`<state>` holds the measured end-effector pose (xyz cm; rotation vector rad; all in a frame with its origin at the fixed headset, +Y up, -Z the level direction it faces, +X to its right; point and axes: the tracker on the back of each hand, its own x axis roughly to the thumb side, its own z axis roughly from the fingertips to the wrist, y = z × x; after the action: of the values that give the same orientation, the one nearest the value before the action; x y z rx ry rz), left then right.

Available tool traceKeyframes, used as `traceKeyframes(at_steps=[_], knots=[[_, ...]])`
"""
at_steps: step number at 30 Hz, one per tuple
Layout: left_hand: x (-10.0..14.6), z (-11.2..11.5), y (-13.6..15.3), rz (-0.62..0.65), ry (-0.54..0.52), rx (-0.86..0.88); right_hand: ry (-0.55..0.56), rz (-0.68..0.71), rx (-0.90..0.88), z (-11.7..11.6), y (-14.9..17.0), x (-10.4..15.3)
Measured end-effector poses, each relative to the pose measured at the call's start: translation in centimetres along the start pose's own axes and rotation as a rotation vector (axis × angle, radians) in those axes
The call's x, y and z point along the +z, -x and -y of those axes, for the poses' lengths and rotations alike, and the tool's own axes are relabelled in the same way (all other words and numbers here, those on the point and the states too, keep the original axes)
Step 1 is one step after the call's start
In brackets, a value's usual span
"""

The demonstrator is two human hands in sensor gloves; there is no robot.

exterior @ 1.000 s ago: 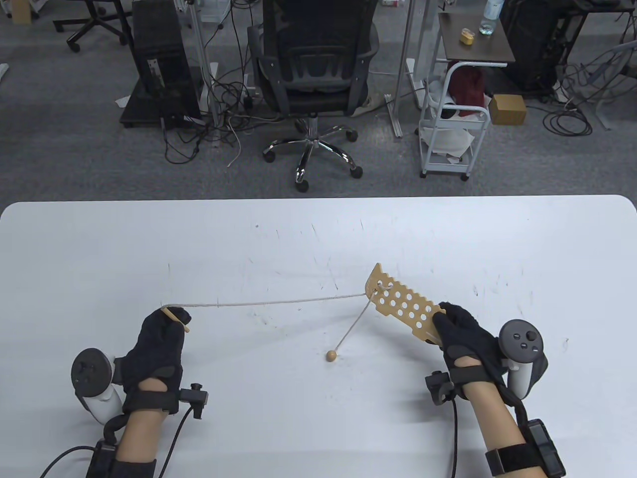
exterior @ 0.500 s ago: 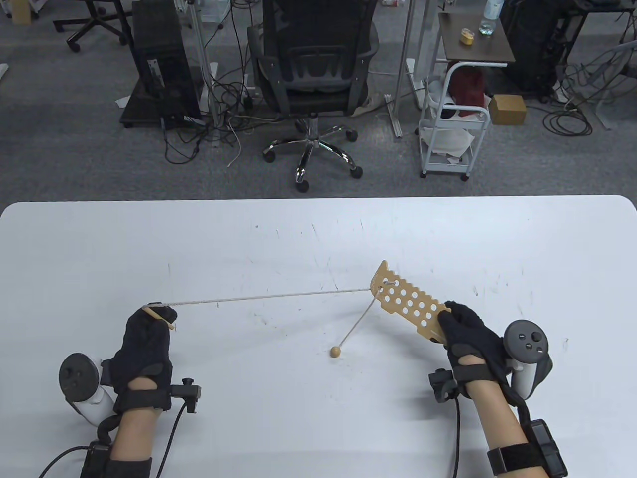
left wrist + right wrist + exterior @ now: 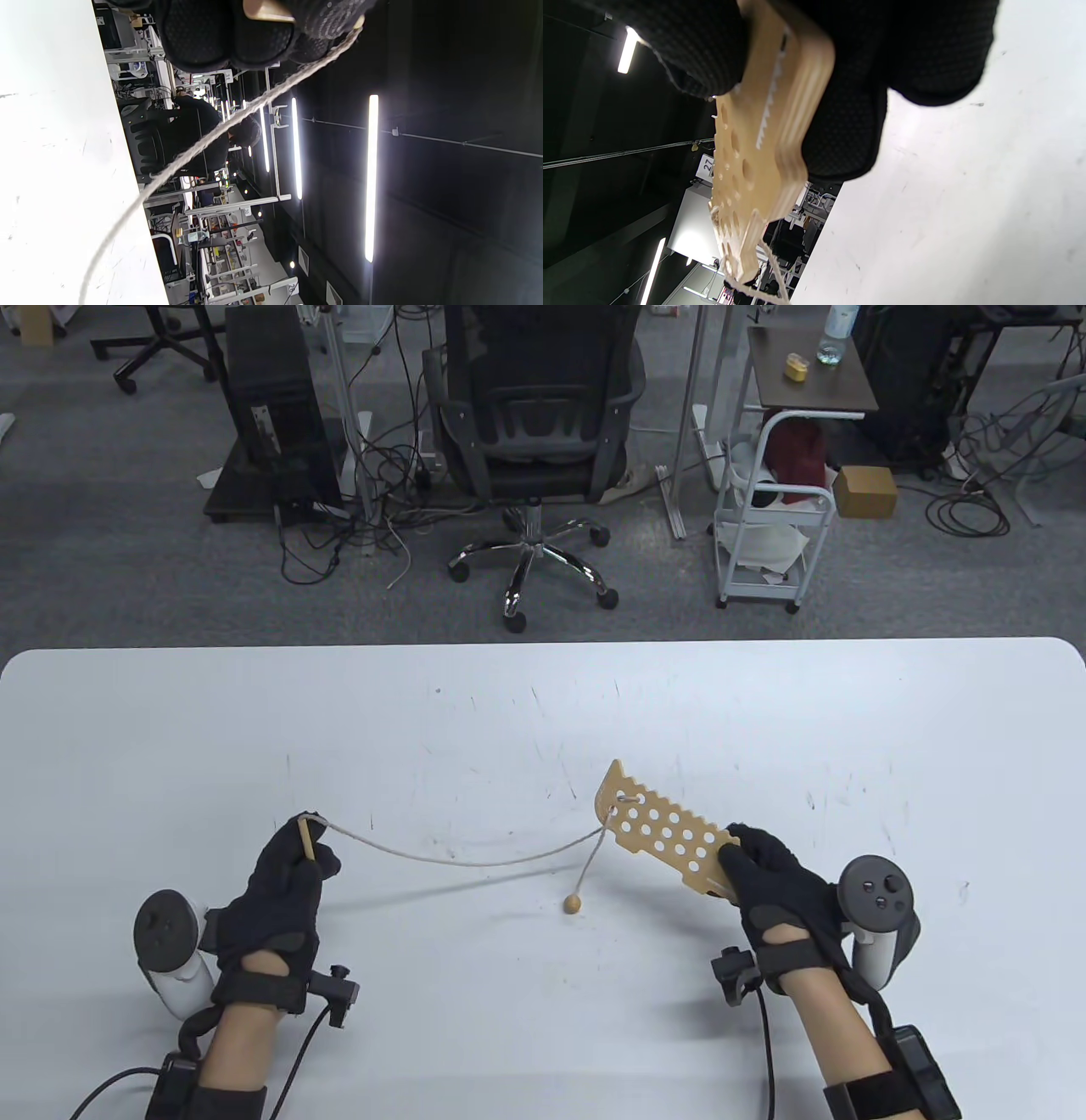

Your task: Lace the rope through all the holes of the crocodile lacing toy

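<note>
Perforated plywood crocodile (image 3: 666, 836) gripped by right hand (image 3: 776, 882); twisted slack rope (image 3: 458, 858), wooden needle (image 3: 305, 840) pinched by left hand (image 3: 280, 891).

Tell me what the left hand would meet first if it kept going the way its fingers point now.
The left hand pinches the wooden needle, fingers pointing up and away across the table. That line looks free: only bare tabletop lies ahead. The rope trails off to its right, probably outside that path, though height is unclear.
</note>
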<state>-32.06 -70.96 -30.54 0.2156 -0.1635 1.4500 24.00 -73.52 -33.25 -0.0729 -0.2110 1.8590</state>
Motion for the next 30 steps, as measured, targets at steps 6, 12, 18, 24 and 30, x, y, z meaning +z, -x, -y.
traceKeyframes(at_steps=[6, 12, 18, 24, 30], knots=[[0.0, 0.6, 0.5, -0.028, 0.024, -0.009, -0.043, 0.038, -0.015, -0.9, -0.7, 0.6], [0.0, 1.4, 1.0, -0.040, 0.045, -0.066, -0.089, 0.070, -0.028, -1.7, -1.4, 1.2], [-0.2, 2.6, 1.2, -0.052, 0.121, -0.127, -0.139, 0.105, -0.032, -2.6, -2.1, 1.9], [-0.2, 3.4, 1.6, -0.068, 0.166, -0.144, -0.185, 0.133, -0.032, -3.5, -2.7, 2.5], [-0.1, 4.4, 2.1, -0.078, 0.218, -0.157, -0.221, 0.155, -0.032, -4.1, -3.2, 3.1]])
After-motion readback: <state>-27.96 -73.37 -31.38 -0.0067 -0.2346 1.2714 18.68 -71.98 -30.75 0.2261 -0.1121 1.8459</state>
